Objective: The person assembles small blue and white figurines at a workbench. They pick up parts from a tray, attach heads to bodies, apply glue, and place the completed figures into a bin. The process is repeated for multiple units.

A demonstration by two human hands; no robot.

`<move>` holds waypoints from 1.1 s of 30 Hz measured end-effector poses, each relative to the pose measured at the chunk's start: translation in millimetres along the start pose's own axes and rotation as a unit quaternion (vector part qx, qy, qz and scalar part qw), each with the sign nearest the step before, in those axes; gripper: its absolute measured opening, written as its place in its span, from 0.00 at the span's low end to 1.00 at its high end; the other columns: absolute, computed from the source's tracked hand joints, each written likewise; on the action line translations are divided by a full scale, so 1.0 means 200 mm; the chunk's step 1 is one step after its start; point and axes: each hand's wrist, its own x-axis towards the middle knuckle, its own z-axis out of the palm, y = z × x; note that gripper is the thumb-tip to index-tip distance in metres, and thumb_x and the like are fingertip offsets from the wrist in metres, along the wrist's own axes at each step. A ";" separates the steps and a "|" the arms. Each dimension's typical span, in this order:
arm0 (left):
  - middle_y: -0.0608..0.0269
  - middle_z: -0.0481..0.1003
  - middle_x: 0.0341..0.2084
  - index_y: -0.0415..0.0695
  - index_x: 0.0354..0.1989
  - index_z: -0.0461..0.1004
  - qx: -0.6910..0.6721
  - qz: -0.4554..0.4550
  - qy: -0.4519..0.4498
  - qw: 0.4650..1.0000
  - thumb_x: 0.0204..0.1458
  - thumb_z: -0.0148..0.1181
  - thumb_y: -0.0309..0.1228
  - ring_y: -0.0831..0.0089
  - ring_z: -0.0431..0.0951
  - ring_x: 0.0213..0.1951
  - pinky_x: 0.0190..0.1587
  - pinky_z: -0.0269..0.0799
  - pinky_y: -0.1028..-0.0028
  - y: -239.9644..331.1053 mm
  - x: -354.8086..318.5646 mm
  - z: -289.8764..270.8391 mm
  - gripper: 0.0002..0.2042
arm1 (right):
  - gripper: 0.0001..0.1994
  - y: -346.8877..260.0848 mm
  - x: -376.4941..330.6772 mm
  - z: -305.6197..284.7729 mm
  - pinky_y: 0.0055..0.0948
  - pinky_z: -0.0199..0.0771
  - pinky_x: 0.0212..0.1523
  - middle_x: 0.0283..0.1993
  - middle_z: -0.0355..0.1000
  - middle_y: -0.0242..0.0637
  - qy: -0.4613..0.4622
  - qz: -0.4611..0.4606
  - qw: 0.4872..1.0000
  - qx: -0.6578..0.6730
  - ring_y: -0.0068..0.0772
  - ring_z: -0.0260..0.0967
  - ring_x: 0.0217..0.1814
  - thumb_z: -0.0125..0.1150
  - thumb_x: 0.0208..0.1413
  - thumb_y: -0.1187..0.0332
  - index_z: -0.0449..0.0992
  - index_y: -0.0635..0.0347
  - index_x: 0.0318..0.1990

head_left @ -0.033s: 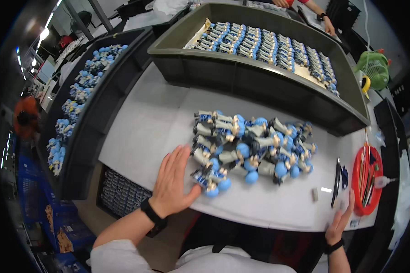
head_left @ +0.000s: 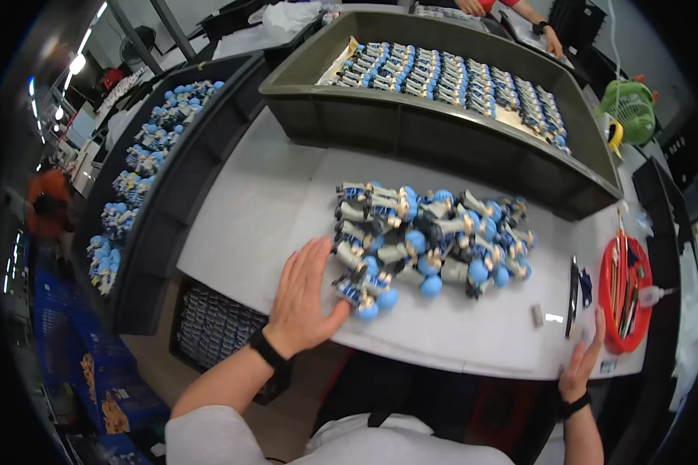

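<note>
Small figurines with round light-blue heads, grey-white bodies and dark feet lie in a loose heap (head_left: 434, 240) on the pale tabletop (head_left: 248, 201). My left hand (head_left: 306, 298) rests flat at the heap's left end, fingers stretched out and holding nothing. Its thumb is beside the nearest figurine (head_left: 358, 293); whether they touch I cannot tell. At the table's front right edge my right hand (head_left: 580, 360) is empty, fingers extended. It is nearest to a slim black tool (head_left: 572, 298) and a red oval tray (head_left: 608, 329) of brushes or pens.
A big grey-green bin (head_left: 442, 128) with rows of figurines stands behind the heap. Along the left is a dark bin (head_left: 171, 186) of more figurines; another crate (head_left: 217, 329) sits below the table. A green fan (head_left: 630, 108) is at right. A co-worker's hand (head_left: 553, 40) shows far back.
The whole view has shifted slightly. Both hands stay open in nearly the same places, and the heap looks unchanged.
</note>
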 end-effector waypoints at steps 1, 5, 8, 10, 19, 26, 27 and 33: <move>0.42 0.61 0.57 0.33 0.62 0.52 0.001 0.010 0.030 0.999 0.40 0.61 0.31 0.47 0.61 0.58 0.60 0.55 0.58 0.00 -0.01 0.01 0.39 | 0.24 0.02 0.01 0.01 0.39 0.41 0.68 0.66 0.52 0.52 0.014 -0.011 1.000 0.009 0.48 0.46 0.70 0.40 0.59 0.70 0.53 0.68 0.63; 0.44 0.58 0.59 0.42 0.61 0.55 -0.035 0.019 0.068 0.997 0.40 0.62 0.34 0.50 0.59 0.61 0.62 0.53 0.58 -0.03 -0.06 0.01 0.37 | 0.23 0.04 0.04 0.06 0.39 0.46 0.67 0.64 0.55 0.53 0.054 -0.045 0.997 0.012 0.50 0.50 0.67 0.42 0.59 0.70 0.55 0.68 0.62; 0.43 0.56 0.60 0.44 0.57 0.59 -0.075 0.051 0.083 0.992 0.37 0.67 0.35 0.48 0.59 0.60 0.60 0.57 0.60 -0.02 -0.05 -0.02 0.35 | 0.22 0.05 0.02 0.07 0.41 0.50 0.64 0.61 0.57 0.55 0.113 -0.050 0.992 0.009 0.53 0.53 0.65 0.45 0.59 0.69 0.57 0.67 0.60; 0.43 0.57 0.60 0.44 0.54 0.61 -0.075 0.069 0.088 0.991 0.35 0.69 0.32 0.49 0.60 0.61 0.60 0.58 0.61 -0.04 -0.07 -0.01 0.33 | 0.22 0.04 0.02 0.07 0.41 0.52 0.63 0.60 0.58 0.56 0.139 -0.053 0.989 0.001 0.54 0.54 0.63 0.46 0.59 0.68 0.57 0.67 0.60; 0.49 0.64 0.51 0.47 0.39 0.71 -0.103 0.115 0.122 0.980 0.32 0.75 0.35 0.51 0.65 0.53 0.54 0.61 0.59 -0.02 -0.09 -0.01 0.23 | 0.24 0.07 -0.03 0.05 0.43 0.50 0.64 0.60 0.57 0.57 0.150 -0.025 0.988 0.014 0.56 0.53 0.64 0.48 0.60 0.60 0.59 0.65 0.59; 0.64 0.67 0.35 0.50 0.36 0.76 0.025 0.194 0.032 0.980 0.32 0.71 0.33 0.63 0.66 0.41 0.43 0.61 0.64 0.19 -0.03 -0.10 0.18 | 0.22 0.03 -0.02 0.04 0.43 0.53 0.63 0.58 0.60 0.56 0.147 -0.024 0.988 0.028 0.56 0.55 0.62 0.49 0.59 0.61 0.61 0.66 0.57; 0.64 0.67 0.35 0.49 0.37 0.76 0.022 0.189 0.014 0.982 0.32 0.71 0.33 0.63 0.67 0.41 0.42 0.61 0.65 0.18 -0.02 -0.10 0.19 | 0.22 0.03 -0.02 0.04 0.43 0.53 0.62 0.58 0.60 0.55 0.150 -0.031 0.988 0.027 0.56 0.56 0.62 0.49 0.59 0.61 0.62 0.66 0.56; 0.60 0.68 0.37 0.43 0.39 0.74 -0.028 0.169 -0.071 0.983 0.38 0.68 0.27 0.64 0.71 0.38 0.41 0.66 0.66 0.37 0.07 -0.10 0.17 | 0.19 0.01 -0.03 0.00 0.41 0.55 0.61 0.57 0.62 0.54 0.174 -0.018 0.984 0.015 0.53 0.58 0.61 0.49 0.58 0.65 0.65 0.67 0.54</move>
